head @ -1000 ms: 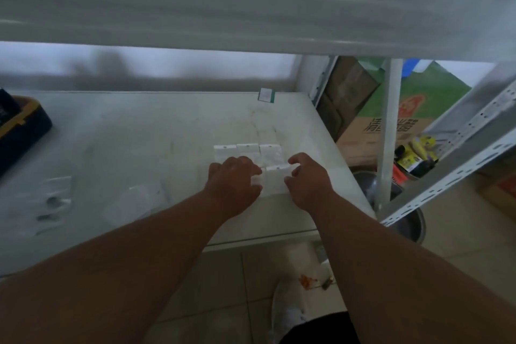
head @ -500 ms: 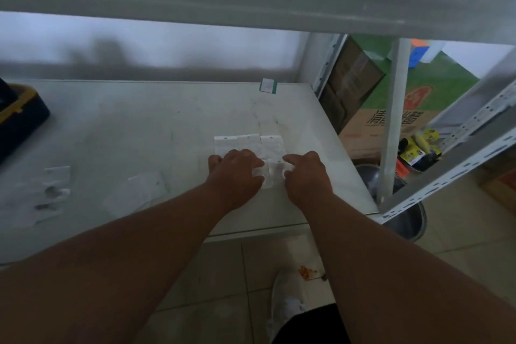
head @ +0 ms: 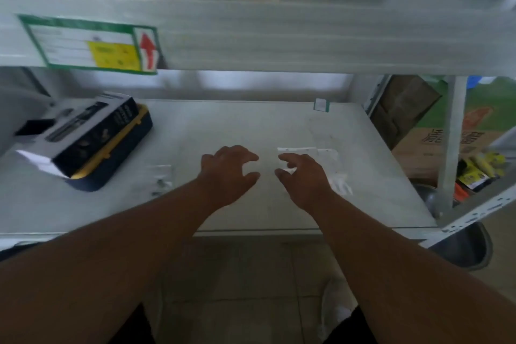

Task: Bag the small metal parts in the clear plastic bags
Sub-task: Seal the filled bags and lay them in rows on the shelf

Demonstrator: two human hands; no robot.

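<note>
A small stack of clear plastic bags [head: 326, 155] lies on the pale shelf surface [head: 251, 126], partly under my right hand [head: 303, 179]. My right hand hovers over the bags' left edge, fingers spread and curled, holding nothing. My left hand [head: 227, 172] is just left of it, apart from the bags, with fingers apart and nothing in it. Further left, more clear bags with small dark metal parts [head: 161, 180] lie flat on the shelf. The image is blurred.
A dark box with a yellow rim [head: 92, 142] sits at the shelf's left. An upper shelf beam with a green label [head: 92, 45] runs overhead. A white upright post [head: 452, 142] stands at the right, with cardboard boxes [head: 427, 145] and a metal bucket [head: 460, 248] beyond.
Both hands have let go of the bag stack and moved left and apart, fingers spreading. The camera has tilted up, bringing the upper shelf and dark box into view.
</note>
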